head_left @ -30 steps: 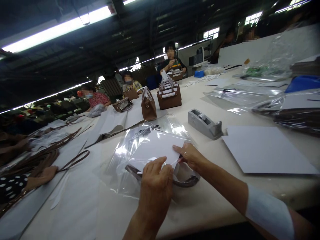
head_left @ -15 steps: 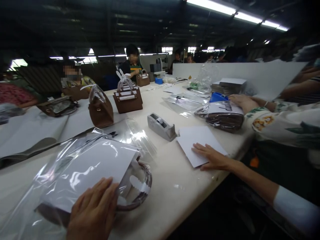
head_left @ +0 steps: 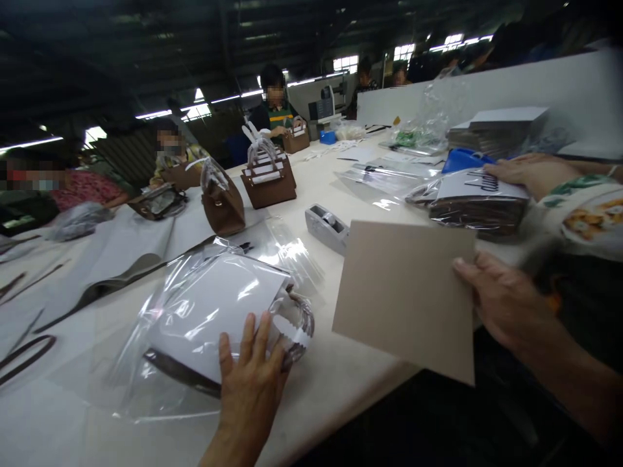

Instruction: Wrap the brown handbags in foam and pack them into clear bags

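Observation:
My right hand (head_left: 506, 298) pinches the right edge of a flat cardboard sheet (head_left: 409, 298), its brown-grey face toward me, lifted above the table's front edge. With fingers spread, my left hand (head_left: 253, 370) lies on a handbag (head_left: 182, 373) inside a clear plastic bag (head_left: 131, 363). A white board (head_left: 214, 305) covers the handbag's upper side within the plastic. The wrapped handle (head_left: 304, 318) sticks out to the right. Partly behind the cardboard stands a grey tape dispenser (head_left: 324, 227).
Two brown handbags (head_left: 270, 185) (head_left: 221, 201) stand farther back. At right, a co-worker's hands (head_left: 540, 172) rest on another wrapped handbag (head_left: 477, 211). Clear plastic bags (head_left: 292, 253) lie mid-table. A board stack (head_left: 506, 126) sits by the white partition (head_left: 574, 91). Several people work across the table.
My right hand has picked the sheet up off the table and turned its brown-grey face toward me. My left hand has shifted on the wrapped handbag, fingers now spread. The view has tilted.

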